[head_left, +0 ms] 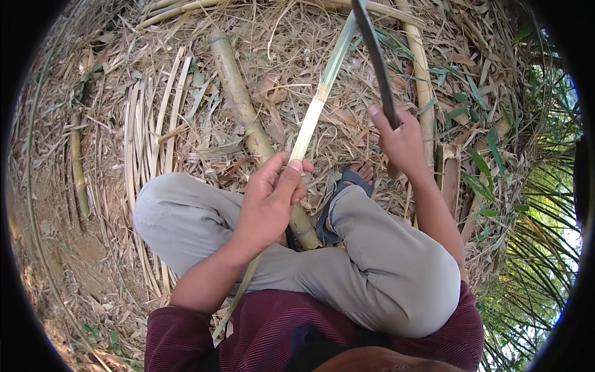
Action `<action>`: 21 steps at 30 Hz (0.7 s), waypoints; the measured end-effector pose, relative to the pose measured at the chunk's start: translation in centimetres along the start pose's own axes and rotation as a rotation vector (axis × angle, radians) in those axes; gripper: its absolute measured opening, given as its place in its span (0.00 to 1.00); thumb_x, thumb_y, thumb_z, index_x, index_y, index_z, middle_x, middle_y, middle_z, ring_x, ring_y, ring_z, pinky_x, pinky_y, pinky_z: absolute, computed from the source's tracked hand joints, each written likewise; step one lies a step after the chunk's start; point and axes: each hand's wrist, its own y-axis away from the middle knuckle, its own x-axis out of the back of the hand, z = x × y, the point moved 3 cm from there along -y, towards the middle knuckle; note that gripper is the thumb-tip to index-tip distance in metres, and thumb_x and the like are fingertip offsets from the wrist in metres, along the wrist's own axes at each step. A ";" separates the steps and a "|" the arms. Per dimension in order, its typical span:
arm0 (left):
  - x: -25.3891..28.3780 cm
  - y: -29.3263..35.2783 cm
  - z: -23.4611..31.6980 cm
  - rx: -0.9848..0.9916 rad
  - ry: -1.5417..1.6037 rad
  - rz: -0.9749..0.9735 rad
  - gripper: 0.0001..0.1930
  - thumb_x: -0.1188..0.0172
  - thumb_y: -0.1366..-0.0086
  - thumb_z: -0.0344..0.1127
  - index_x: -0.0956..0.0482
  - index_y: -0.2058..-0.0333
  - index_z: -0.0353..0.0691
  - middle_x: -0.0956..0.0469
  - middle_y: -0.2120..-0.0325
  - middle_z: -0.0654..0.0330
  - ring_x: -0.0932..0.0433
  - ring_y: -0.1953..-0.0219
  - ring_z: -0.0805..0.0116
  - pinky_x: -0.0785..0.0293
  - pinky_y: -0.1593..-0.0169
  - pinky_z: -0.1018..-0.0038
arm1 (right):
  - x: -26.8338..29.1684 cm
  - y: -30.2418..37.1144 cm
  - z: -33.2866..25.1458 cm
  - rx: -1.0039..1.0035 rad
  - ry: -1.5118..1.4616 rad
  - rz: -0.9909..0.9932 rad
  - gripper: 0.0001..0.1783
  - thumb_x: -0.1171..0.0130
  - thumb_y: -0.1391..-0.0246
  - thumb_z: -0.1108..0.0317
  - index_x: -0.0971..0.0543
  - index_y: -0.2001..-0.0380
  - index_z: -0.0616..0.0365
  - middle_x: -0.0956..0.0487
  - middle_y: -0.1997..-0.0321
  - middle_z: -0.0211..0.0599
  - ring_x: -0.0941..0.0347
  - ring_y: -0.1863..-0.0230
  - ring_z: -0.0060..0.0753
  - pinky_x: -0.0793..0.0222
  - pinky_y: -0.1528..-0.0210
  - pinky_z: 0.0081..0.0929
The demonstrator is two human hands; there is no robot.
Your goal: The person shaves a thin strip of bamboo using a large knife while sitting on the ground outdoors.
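Nearest the camera, the person is sitting cross-legged in a dark red ribbed long-sleeved top (pixel 273 328) and light grey trousers (pixel 384 273), two knees spreading left and right. One foot is showing between the legs, wearing a blue-grey sandal (pixel 347 186).

The left hand (pixel 269 201) is curling around one long thin split bamboo strip (pixel 313 118), the thumb pressing on its pale face and the fingers closing behind it. The strip is running from beside the left elbow, through the fist, and away toward the far right, pale yellow near the hand and turning green further off.

The right hand (pixel 403 142) is gripping the handle of one long dark curved blade (pixel 375 53), fingers wrapping tight, thumb lying along the handle. The blade is rising to the far edge, crossing just beside the green end of the strip; whether they are touching there cannot be told.

Under the left hand, one thick round tan bamboo pole (pixel 238 96) is lying on the ground, slanting from between the legs to the far left. A second, paler bamboo pole (pixel 421 80) is lying past the right hand. To the left, a bundle of flat pale bamboo slats (pixel 149 136) is resting on the dry-leaf litter (pixel 93 80); their number cannot be counted exactly. Green bamboo leaves (pixel 527 248) are filling the right edge.
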 end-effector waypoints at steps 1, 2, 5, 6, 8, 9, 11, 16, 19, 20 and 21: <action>0.3 0.0 0.4 0.026 0.051 -0.016 0.14 0.57 0.23 0.41 0.27 0.55 0.38 0.37 0.82 0.70 0.50 0.86 0.86 0.54 0.83 0.83 | -0.8 0.8 -0.7 0.072 -0.031 -0.038 0.22 0.41 0.37 0.52 0.22 0.74 0.61 0.35 0.85 0.20 0.43 0.81 0.14 0.47 0.78 0.21; 0.6 0.0 1.0 0.066 0.087 -0.028 0.14 0.57 0.23 0.41 0.27 0.55 0.38 0.36 0.82 0.70 0.50 0.87 0.86 0.54 0.83 0.83 | -1.3 1.6 -1.3 0.144 -0.060 -0.074 0.19 0.39 0.38 0.54 0.21 0.73 0.61 0.35 0.84 0.20 0.43 0.80 0.14 0.47 0.78 0.21; 1.3 0.0 3.8 0.119 0.145 -0.065 0.14 0.58 0.23 0.42 0.28 0.54 0.38 0.33 0.81 0.67 0.49 0.87 0.85 0.53 0.83 0.84 | -2.1 2.6 -3.6 0.166 -0.090 -0.188 0.16 0.36 0.40 0.57 0.20 0.69 0.61 0.33 0.83 0.19 0.42 0.80 0.13 0.46 0.78 0.20; 1.4 0.2 4.8 0.096 0.134 -0.081 0.15 0.58 0.23 0.42 0.27 0.54 0.39 0.33 0.81 0.67 0.48 0.87 0.85 0.52 0.83 0.84 | -2.1 2.6 -4.6 0.141 -0.090 -0.225 0.15 0.36 0.40 0.58 0.19 0.69 0.61 0.33 0.83 0.19 0.42 0.79 0.12 0.46 0.77 0.20; 1.4 -0.2 6.4 0.065 0.096 -0.169 0.15 0.59 0.23 0.42 0.29 0.53 0.39 0.29 0.80 0.63 0.46 0.88 0.84 0.49 0.83 0.84 | -2.7 2.4 -7.4 0.145 -0.189 -0.271 0.15 0.35 0.40 0.58 0.19 0.68 0.61 0.33 0.83 0.18 0.41 0.79 0.12 0.46 0.77 0.20; 1.3 -0.5 7.0 0.047 0.089 -0.171 0.15 0.59 0.23 0.42 0.29 0.52 0.39 0.28 0.79 0.62 0.44 0.87 0.83 0.48 0.83 0.84 | -3.2 2.3 -8.5 0.144 -0.238 -0.293 0.15 0.35 0.40 0.57 0.19 0.68 0.61 0.33 0.83 0.18 0.41 0.79 0.11 0.45 0.77 0.20; 0.3 -1.3 8.0 0.019 0.085 -0.186 0.15 0.59 0.23 0.42 0.30 0.51 0.39 0.25 0.76 0.60 0.41 0.87 0.82 0.46 0.83 0.83 | -3.9 2.0 -9.7 0.175 -0.355 -0.294 0.16 0.35 0.40 0.57 0.18 0.68 0.61 0.32 0.83 0.18 0.41 0.80 0.10 0.46 0.79 0.18; 0.3 -2.4 7.2 0.015 0.198 -0.265 0.21 0.61 0.23 0.51 0.32 0.52 0.37 0.21 0.64 0.47 0.29 0.81 0.70 0.32 0.78 0.78 | -4.6 0.9 -10.7 0.124 -0.639 -0.271 0.15 0.34 0.41 0.60 0.22 0.66 0.62 0.31 0.84 0.21 0.39 0.84 0.11 0.44 0.84 0.17; 1.8 -2.3 6.4 0.025 0.074 -0.012 0.24 0.61 0.24 0.54 0.33 0.52 0.36 0.21 0.63 0.47 0.23 0.77 0.65 0.24 0.72 0.73 | -3.9 -0.3 -10.7 0.053 -0.819 -0.279 0.15 0.34 0.42 0.61 0.26 0.68 0.61 0.32 0.85 0.23 0.38 0.86 0.13 0.41 0.86 0.18; 2.4 -1.6 6.2 0.076 0.050 -0.050 0.24 0.59 0.25 0.54 0.31 0.54 0.36 0.21 0.63 0.48 0.20 0.73 0.63 0.20 0.66 0.70 | -3.3 -1.0 -10.5 0.065 -0.820 -0.244 0.15 0.33 0.42 0.61 0.26 0.68 0.61 0.33 0.85 0.22 0.39 0.86 0.13 0.41 0.86 0.18; 2.3 -1.3 5.9 0.082 -0.005 -0.126 0.23 0.59 0.25 0.54 0.30 0.55 0.36 0.21 0.63 0.48 0.20 0.74 0.64 0.21 0.67 0.70 | -2.6 -1.5 -10.3 0.077 -0.820 -0.210 0.15 0.33 0.42 0.62 0.27 0.69 0.61 0.34 0.85 0.22 0.39 0.87 0.13 0.41 0.86 0.18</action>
